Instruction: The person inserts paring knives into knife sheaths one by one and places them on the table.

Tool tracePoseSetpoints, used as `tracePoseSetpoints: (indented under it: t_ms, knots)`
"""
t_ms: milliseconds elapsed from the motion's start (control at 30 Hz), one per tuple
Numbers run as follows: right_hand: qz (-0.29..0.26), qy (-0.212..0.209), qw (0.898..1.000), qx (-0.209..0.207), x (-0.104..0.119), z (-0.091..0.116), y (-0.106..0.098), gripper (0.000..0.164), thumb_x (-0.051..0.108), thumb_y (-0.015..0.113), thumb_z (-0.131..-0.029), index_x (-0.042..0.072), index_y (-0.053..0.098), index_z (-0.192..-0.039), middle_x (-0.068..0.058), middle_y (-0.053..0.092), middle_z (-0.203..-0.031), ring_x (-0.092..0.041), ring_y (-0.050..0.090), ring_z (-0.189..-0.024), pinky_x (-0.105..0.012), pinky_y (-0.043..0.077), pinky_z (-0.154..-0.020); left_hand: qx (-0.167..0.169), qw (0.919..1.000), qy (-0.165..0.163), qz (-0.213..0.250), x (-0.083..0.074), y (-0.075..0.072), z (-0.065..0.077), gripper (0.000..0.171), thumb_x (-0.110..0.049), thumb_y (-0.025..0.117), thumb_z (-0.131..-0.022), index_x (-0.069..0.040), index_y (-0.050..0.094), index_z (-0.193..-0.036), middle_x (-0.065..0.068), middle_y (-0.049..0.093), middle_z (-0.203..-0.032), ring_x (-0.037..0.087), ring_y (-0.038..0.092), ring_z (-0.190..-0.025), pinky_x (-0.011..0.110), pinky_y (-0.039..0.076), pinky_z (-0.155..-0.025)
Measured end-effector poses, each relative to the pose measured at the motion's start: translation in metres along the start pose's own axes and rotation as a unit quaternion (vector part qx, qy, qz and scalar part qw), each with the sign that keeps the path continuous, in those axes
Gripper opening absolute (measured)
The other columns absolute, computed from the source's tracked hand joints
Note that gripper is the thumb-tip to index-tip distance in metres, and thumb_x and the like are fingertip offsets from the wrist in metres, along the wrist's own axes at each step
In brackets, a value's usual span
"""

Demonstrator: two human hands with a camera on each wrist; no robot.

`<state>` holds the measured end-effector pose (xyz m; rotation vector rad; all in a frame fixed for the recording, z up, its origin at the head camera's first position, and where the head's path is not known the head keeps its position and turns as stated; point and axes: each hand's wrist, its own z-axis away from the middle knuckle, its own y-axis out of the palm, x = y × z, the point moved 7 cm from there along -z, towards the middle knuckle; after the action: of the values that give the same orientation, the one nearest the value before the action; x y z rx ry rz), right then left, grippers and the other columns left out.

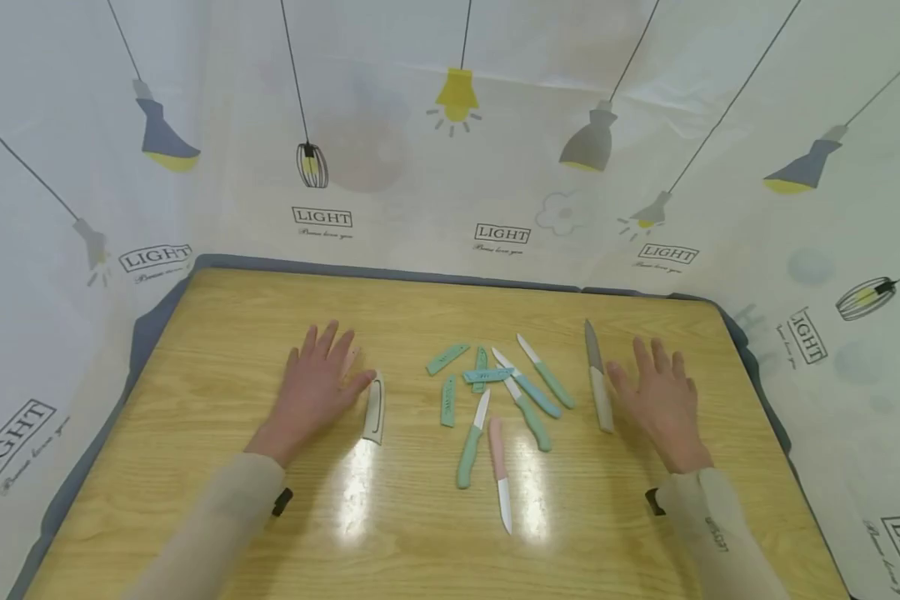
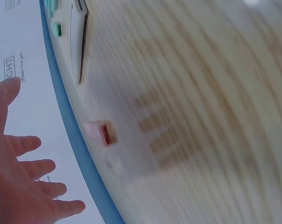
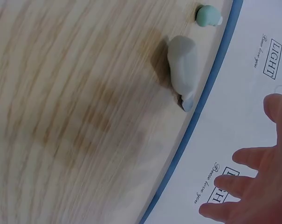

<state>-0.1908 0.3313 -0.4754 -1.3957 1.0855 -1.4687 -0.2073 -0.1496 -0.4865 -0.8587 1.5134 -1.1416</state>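
Fingers spread, my left hand (image 1: 317, 383) hovers over the table's left side and holds nothing. Just right of it lies a beige blade cover (image 1: 375, 412); a pink cover (image 2: 96, 131) is mostly hidden behind the hand in the head view. My right hand (image 1: 658, 400) is likewise spread and holds nothing, beside a large knife with a beige handle (image 1: 602, 400). Between the hands lie a blue-handled knife (image 1: 537, 393), a pink-handled knife (image 1: 498, 450) and three green-handled knives, the nearest one (image 1: 468, 458) at centre. A blue cover (image 1: 487, 376) crosses a green cover (image 1: 481, 357).
Two more green covers, one slanted (image 1: 447, 358) and one upright in view (image 1: 447, 402), lie left of the knives. Exposed blades point various ways. The wooden table (image 1: 232, 333) has a grey-blue edge, with a lamp-printed white sheet (image 1: 405, 192) around it.
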Motion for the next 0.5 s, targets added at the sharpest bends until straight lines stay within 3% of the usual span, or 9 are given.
tracePoseSetpoints:
  t_ms: [200, 400, 500]
  knots:
    - [-0.004, 0.003, 1.0, 0.009, 0.006, 0.002, 0.002, 0.081, 0.06, 0.024, -0.099, 0.003, 0.016, -0.155, -0.03, 0.009, -0.156, -0.058, 0.005, -0.135, -0.079, 0.014, -0.098, 0.017, 0.9994, 0.016, 0.026, -0.021, 0.009, -0.001, 0.083, -0.057, 0.049, -0.093, 0.0, 0.032, -0.15, 0.022, 0.028, -0.152, 0.042, 0.023, -0.139, 0.058, 0.027, -0.11]
    - [0.0, 0.002, 1.0, 0.012, 0.009, 0.004, 0.006, 0.082, 0.061, 0.022, -0.099, 0.003, 0.016, -0.155, -0.03, 0.009, -0.156, -0.058, 0.006, -0.135, -0.078, 0.015, -0.099, 0.044, 0.9988, 0.0, 0.023, -0.034, 0.017, -0.001, 0.081, -0.053, 0.055, -0.092, 0.001, 0.033, -0.149, 0.023, 0.046, -0.136, 0.038, 0.044, -0.123, 0.052, 0.041, -0.102]
    - [-0.004, 0.0, 1.0, 0.012, 0.012, 0.006, 0.007, 0.082, 0.061, 0.023, -0.099, 0.002, 0.017, -0.155, -0.03, 0.01, -0.155, -0.059, 0.007, -0.134, -0.078, 0.016, -0.099, 0.057, 0.9979, -0.01, 0.029, -0.038, 0.02, -0.001, 0.08, -0.05, 0.059, -0.091, 0.004, 0.037, -0.146, 0.026, 0.047, -0.134, 0.039, 0.045, -0.122, 0.051, 0.043, -0.101]
